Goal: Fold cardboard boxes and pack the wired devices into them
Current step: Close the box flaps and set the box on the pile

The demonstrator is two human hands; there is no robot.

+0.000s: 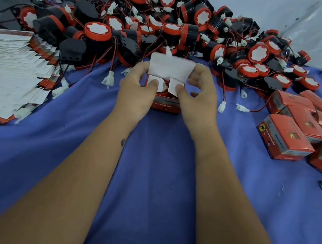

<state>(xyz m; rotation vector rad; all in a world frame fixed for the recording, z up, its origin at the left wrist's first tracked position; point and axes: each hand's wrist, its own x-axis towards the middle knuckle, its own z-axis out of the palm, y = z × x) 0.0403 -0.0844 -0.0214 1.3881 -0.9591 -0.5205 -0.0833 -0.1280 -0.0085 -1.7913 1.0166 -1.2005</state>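
Orange box (165, 106), white flaps up.

A small packing workshop is suggested: wired devices (151, 20) are heaped on a blue-clothed counter (159, 164), flanked by flat box blanks (4, 74) and finished boxes (307, 133).

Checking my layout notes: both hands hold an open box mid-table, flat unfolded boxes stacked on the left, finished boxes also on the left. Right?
Not quite. The head view shows the finished boxes on the right, not the left. The rest holds: both hands, left and right, hold the open box, flat boxes left.
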